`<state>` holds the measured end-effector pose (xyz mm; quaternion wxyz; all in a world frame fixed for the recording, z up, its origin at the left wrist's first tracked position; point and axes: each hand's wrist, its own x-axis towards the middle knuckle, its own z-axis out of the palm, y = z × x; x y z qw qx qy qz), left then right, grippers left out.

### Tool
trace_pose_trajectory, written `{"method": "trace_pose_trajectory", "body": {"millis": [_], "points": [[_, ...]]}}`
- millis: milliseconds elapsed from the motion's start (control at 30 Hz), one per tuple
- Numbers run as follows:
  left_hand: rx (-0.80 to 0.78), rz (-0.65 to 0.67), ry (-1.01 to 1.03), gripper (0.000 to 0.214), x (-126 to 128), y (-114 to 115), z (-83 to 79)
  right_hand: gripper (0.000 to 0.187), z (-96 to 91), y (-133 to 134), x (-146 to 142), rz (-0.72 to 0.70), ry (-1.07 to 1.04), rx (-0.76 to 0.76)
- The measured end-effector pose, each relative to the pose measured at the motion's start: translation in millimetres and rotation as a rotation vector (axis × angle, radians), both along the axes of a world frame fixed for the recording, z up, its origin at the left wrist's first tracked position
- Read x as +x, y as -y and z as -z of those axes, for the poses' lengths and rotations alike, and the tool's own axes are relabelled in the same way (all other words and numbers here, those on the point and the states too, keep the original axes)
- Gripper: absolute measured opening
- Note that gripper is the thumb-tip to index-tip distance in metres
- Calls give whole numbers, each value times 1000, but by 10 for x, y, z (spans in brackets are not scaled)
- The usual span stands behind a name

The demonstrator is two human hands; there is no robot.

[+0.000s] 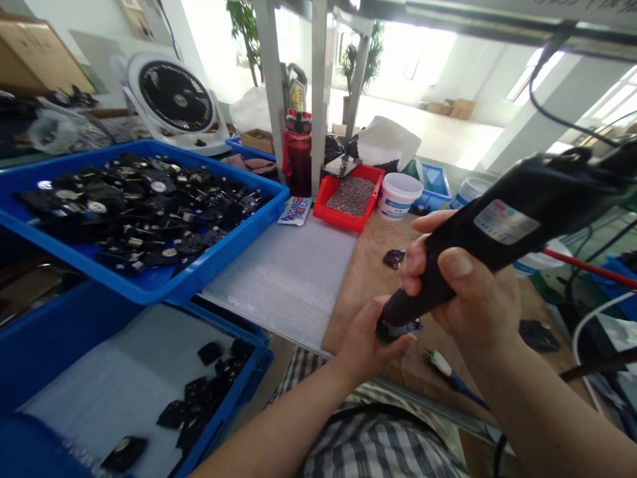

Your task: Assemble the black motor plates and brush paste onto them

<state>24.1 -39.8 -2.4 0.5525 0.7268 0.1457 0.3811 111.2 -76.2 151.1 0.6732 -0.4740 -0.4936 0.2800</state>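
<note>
My right hand (478, 299) is wrapped round the body of a black electric screwdriver (462, 245), which slants down to the left. Its tip end meets a small black part (405, 327) low over the wooden board. My left hand (365, 338) grips that part from the left, thumb in front, and also lies against the screwdriver's lower end. Much of the part is hidden by my fingers and the tool. On the board just beyond lies another small black part (394, 257). A tool with a white-green tip and blue handle (450, 372) rests beneath my right wrist.
A blue tray (164, 292) heaped with black parts stands at left, above a blue bin (249, 392) holding several more. A red bin (368, 222) of small metal pieces and a white tub (398, 196) stand behind the board (358, 285). A cable (597, 362) runs at right.
</note>
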Motion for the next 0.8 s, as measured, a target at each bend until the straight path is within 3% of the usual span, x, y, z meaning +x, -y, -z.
{"method": "trace_pose_trajectory", "body": {"millis": [200,533,800], "points": [[16,1,1,43,-4,7,-4,33,8,-2,-42,-10,16,-8],[28,-65,-38,36,16,19,11,25,90,-53,-124,30,212,-69],[38,-89,-64,34,12,11,-21,30,166,-79,-110,28,195,-38]]}}
